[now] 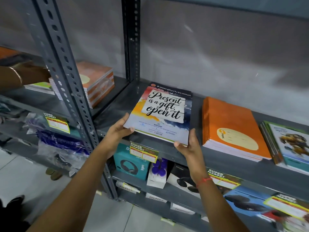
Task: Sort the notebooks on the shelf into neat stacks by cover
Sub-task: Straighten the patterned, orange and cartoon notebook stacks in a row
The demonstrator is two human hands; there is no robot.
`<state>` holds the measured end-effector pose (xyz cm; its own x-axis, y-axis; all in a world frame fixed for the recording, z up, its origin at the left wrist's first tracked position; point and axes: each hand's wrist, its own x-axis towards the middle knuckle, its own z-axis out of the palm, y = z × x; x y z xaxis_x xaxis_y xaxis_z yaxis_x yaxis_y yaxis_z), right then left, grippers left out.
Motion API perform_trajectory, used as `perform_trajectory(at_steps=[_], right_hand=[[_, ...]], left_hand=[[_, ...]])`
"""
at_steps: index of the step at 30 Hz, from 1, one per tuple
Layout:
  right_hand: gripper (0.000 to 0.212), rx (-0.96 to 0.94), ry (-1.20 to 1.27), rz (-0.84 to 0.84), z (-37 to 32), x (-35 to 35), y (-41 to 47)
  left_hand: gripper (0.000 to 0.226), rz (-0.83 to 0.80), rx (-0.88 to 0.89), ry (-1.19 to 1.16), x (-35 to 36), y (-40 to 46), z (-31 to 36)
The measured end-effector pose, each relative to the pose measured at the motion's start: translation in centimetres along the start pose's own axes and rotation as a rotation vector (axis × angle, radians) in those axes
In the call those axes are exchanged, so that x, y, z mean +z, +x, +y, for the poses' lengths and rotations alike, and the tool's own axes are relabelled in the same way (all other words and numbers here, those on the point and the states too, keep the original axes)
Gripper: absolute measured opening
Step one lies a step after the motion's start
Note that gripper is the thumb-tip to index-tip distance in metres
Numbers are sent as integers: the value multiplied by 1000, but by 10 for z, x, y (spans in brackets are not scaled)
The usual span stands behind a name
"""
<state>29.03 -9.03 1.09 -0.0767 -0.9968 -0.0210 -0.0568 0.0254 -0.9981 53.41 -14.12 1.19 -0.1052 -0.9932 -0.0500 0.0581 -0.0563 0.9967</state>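
Observation:
A stack of notebooks with the cover "Present is a gift, open it" [164, 113] lies on the grey metal shelf [217, 158] at its front edge. My left hand [119, 131] grips the stack's near left corner. My right hand [189, 146] holds its near right corner. To the right sits a neat stack of orange notebooks [232, 129]. Further right, at the frame's edge, lies a stack with green-and-blue illustrated covers [287, 144].
A slotted upright post [66, 77] divides the shelving. On the left bay, another person's arm with a bangle [18, 76] reaches over orange-and-white notebook stacks [97, 82]. Boxed headphones [132, 163] and other goods fill the shelf below, behind price tags.

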Motion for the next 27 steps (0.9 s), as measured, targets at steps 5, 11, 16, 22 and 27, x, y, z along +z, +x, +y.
perform_trajectory(at_steps=[5, 11, 16, 22, 27], right_hand=[[71, -46, -56, 39, 8, 1, 0], [67, -42, -32, 55, 11, -1, 4], [67, -14, -34, 56, 14, -2, 7], [61, -51, -22, 128, 12, 3, 10], [60, -58, -14, 151, 9, 4, 10]], left_hand=[[62, 31, -28, -29, -8, 6, -11], [56, 125, 28, -59, -2, 14, -11], [55, 29, 38, -18, -10, 13, -7], [47, 242, 53, -84, 1, 19, -10], [47, 272, 54, -85, 2, 20, -13]])
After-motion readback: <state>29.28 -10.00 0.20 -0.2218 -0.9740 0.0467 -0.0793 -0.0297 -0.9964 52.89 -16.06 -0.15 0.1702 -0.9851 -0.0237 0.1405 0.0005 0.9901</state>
